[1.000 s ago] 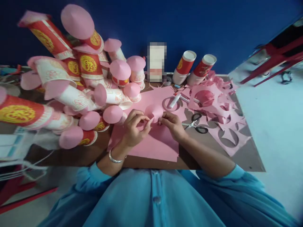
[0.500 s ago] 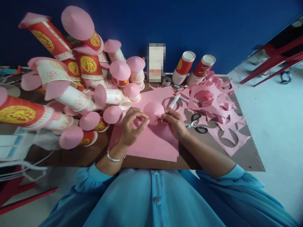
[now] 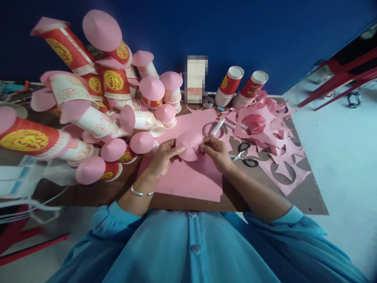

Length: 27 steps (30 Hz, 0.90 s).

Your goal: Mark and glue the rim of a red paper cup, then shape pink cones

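Observation:
Between my two hands is a pink paper disc [image 3: 189, 143] with a slit cut in from its near edge. My left hand [image 3: 163, 156] pinches its left edge, thumb on top. At the right edge, the thumb and fingers of my right hand [image 3: 216, 152] are closed on the paper. Beneath them lies a pink paper sheet [image 3: 188, 181] on the brown table. Scissors with black handles [image 3: 244, 155] rest to the right of my right hand. A white glue tube [image 3: 218, 126] lies by a roll of tape [image 3: 209, 129].
Paper cups with pink cone tops [image 3: 114, 82] crowd the left side. Two stacks of red-and-white cups [image 3: 230, 84] stand at the back right. Pink paper offcuts [image 3: 273, 129] cover the table's right part. A blurred-out upright object [image 3: 196, 78] leans near the blue wall.
My left hand, apart from the disc before, has closed on its left edge. The disc has come slightly nearer and its slit now faces me.

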### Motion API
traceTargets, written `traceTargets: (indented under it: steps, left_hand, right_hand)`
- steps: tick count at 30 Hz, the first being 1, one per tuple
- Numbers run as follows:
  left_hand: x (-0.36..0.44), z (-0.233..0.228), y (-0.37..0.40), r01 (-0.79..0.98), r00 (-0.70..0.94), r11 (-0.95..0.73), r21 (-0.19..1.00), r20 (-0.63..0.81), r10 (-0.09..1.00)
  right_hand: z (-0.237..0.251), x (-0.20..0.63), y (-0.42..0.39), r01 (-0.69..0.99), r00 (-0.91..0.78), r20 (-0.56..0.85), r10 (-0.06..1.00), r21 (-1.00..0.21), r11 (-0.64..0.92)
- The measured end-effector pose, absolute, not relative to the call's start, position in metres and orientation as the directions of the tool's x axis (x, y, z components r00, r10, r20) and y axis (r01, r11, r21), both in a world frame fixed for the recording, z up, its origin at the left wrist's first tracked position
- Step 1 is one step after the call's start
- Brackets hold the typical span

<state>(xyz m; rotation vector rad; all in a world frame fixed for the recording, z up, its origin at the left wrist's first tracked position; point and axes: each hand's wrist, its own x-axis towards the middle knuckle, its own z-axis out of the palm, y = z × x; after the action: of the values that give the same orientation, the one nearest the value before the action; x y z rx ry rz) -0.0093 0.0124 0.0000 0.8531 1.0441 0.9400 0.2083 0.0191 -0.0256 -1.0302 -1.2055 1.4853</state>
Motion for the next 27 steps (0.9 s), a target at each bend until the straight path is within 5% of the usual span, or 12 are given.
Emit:
traceTargets:
  steps: [8,12,14,16,19,22,27]
  left_hand:
    - [-0.007,0.001,0.013,-0.257,0.246,0.378,0.889,-0.318,0.916]
    - [-0.007,0.001,0.012,-0.251,0.16,0.313,0.916,-0.279,0.947]
    - [-0.007,0.001,0.012,-0.248,0.132,0.28,0.928,-0.253,0.958]
    - [-0.007,0.003,0.011,-0.242,0.123,0.261,0.934,-0.237,0.964]
    - [-0.007,0.006,0.01,-0.239,0.13,0.257,0.936,-0.231,0.964]
    - [-0.007,0.007,0.009,-0.247,0.14,0.245,0.937,-0.216,0.966]
    - [-0.008,0.004,0.01,-0.302,0.155,0.277,0.912,-0.24,0.958]
  right_hand:
    - [-0.017,0.206,0.026,-0.008,-0.178,-0.045,0.983,-0.999,-0.047]
    - [0.01,0.241,0.023,0.313,-0.249,0.044,0.968,-0.942,0.124]
    - [0.023,0.273,0.016,0.58,-0.309,0.076,0.948,-0.775,0.251]
    - [0.029,0.308,0.005,0.817,-0.344,0.081,0.935,-0.465,0.341]
    - [0.022,0.348,-0.014,0.917,-0.391,0.041,0.92,-0.063,0.393]
    - [0.007,0.364,-0.028,0.878,-0.471,0.005,0.882,0.099,0.468]
    - [-0.002,0.36,-0.034,0.84,-0.523,0.042,0.851,0.198,0.506]
